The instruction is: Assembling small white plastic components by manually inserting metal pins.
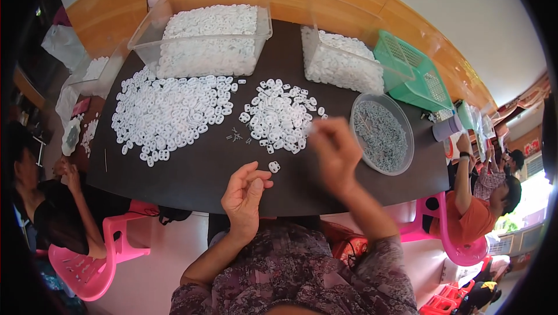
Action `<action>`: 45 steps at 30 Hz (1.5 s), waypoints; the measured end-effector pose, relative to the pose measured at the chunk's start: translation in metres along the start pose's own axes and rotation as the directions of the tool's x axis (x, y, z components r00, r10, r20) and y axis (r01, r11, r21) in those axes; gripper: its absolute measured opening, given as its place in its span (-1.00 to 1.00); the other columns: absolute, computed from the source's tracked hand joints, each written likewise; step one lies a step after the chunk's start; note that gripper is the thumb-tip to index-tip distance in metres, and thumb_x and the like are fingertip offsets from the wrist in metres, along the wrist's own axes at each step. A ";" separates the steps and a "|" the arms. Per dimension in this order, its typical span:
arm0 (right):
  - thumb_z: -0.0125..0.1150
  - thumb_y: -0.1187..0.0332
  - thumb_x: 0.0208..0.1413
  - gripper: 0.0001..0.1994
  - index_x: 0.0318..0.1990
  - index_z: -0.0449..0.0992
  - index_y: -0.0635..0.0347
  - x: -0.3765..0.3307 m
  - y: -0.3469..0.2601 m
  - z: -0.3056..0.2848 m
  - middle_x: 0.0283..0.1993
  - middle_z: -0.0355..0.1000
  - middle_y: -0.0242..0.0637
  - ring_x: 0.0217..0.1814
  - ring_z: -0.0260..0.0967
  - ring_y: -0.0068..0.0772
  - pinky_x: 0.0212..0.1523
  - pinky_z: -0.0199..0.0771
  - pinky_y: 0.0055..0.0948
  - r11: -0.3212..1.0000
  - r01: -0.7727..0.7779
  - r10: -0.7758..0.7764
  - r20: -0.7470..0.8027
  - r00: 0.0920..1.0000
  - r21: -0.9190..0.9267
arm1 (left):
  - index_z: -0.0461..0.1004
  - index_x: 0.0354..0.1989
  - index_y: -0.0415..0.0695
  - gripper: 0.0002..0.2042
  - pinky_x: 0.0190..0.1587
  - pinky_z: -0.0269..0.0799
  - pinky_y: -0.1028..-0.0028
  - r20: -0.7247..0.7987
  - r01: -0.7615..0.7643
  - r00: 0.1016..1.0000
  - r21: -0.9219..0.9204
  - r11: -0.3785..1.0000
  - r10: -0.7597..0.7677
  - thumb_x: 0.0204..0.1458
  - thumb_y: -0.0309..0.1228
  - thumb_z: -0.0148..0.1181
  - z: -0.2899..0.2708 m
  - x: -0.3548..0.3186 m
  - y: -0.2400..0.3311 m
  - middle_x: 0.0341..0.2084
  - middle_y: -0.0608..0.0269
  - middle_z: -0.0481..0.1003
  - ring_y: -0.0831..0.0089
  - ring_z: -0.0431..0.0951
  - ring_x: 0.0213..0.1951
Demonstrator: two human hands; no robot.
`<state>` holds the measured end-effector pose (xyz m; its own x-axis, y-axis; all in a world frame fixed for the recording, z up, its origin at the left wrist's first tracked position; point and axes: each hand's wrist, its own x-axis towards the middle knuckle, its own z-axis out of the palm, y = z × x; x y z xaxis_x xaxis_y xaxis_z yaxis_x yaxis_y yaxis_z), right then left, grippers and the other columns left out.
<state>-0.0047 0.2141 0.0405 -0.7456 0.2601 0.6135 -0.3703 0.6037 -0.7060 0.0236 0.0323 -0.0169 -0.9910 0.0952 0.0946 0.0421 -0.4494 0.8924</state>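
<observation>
Right by the left hand's fingertips [244,165], on the dark tabletop [145,184], there's a lone white plastic piece with small openings [274,166]. Sitting apart from the rest, it's probably easy to pick out. The left hand [242,196] is loosely half-curled beside it, with nothing I can see gripped. The right hand [336,146] hangs between the smaller heap of white pieces [282,114] and the round clear tub of grey metal pins [401,165]. My guess is those two sit close so both are an easy reach, and the tub stops the pins rolling off. A few loose pins [235,135] lie just left of the smaller heap anyway. The bigger heap [168,114] is further left, and two clear bins full of the same pieces, left [148,47] and right [343,17], stand along the back, likely as bulk stock out of the way.

Hard to make out: the right hand is motion-blurred, with a white smudge at its fingertips, so I can't tell if it's grasping a piece or just passing over the heap. The green basket's [401,97] contents are mostly hidden, and people at both sides are cut off by the fisheye rim.
</observation>
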 end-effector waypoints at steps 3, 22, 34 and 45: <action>0.20 0.56 0.00 -0.92 -0.31 0.50 0.29 0.056 0.010 -0.021 -0.38 0.44 -0.28 -0.38 0.34 -0.55 -0.32 0.37 -0.55 0.999 -0.004 -0.001 -0.139 0.990 -0.032 | 0.32 0.05 -0.30 -0.70 -0.21 0.39 0.58 0.013 -0.031 0.999 0.012 0.999 0.031 0.15 -0.48 0.08 -0.001 0.000 -0.001 -0.25 0.12 0.53 0.50 0.54 -0.33; 0.10 0.61 -0.28 -0.86 -0.50 0.49 0.21 0.036 0.029 0.021 -0.51 0.33 -0.22 -0.41 0.29 -0.15 -0.39 0.30 -0.25 0.843 0.531 -0.457 0.409 0.790 -0.086 | 0.36 0.01 -0.27 -0.76 -0.20 0.41 0.59 0.090 0.057 0.994 0.015 0.998 -0.058 0.19 -0.50 0.04 -0.008 0.005 0.003 -0.28 0.17 0.51 0.56 0.49 -0.32; 0.30 0.46 -0.26 -0.86 -0.55 0.42 0.22 0.007 0.023 0.043 -0.49 0.25 -0.24 -0.39 0.23 -0.21 -0.37 0.26 -0.28 0.773 0.614 -0.386 0.650 0.654 -0.159 | 0.37 -0.04 -0.31 -0.78 -0.28 0.42 0.58 0.045 0.017 0.999 -0.008 1.000 -0.017 0.18 -0.51 0.04 -0.009 0.004 0.001 -0.34 0.12 0.53 0.51 0.53 -0.39; 0.26 0.51 -0.28 -0.85 -0.61 0.37 0.22 0.007 0.026 0.048 -0.50 0.25 -0.23 -0.39 0.23 -0.19 -0.40 0.26 -0.27 0.789 0.589 -0.370 0.632 0.681 -0.172 | 0.37 -0.02 -0.29 -0.78 -0.24 0.42 0.59 0.066 0.020 0.998 -0.031 0.999 -0.018 0.19 -0.50 0.03 -0.012 0.002 0.001 -0.31 0.16 0.51 0.55 0.49 -0.35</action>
<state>-0.0460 0.1952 0.0091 -0.7207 -0.5223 0.4559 -0.6360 0.7598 -0.1350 0.0197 0.0218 -0.0211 -0.9809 0.1620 0.1073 0.0178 -0.4749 0.8799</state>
